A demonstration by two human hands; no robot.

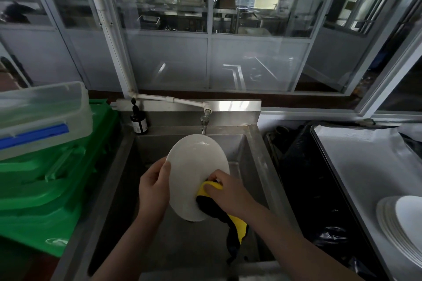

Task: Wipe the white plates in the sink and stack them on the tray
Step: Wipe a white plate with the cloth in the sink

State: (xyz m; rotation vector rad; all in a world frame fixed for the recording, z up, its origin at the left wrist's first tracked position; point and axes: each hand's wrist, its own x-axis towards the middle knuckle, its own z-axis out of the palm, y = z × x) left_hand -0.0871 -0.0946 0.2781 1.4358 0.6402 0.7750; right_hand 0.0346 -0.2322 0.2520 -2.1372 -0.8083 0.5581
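I saw the plate held over the steel sink, tilted up on edge rather than flat. Its face showed as an oval, the long axis running from the upper end under the tap down toward me and a little right. The broad white face was turned up toward the camera and right.

My left hand gripped the plate's left rim, thumb over the front edge, fingers curled behind. My right hand pressed a yellow and black cloth against the lower right of the plate, fingers curled on the cloth. The cloth's loose end hung down into the basin below the wrist.

On the right, a stack of white plates lay flat on the tray, well apart from the sink. A dark bottle stood upright at the sink's back left corner. Green crates sat on the left with a clear lidded box on top.
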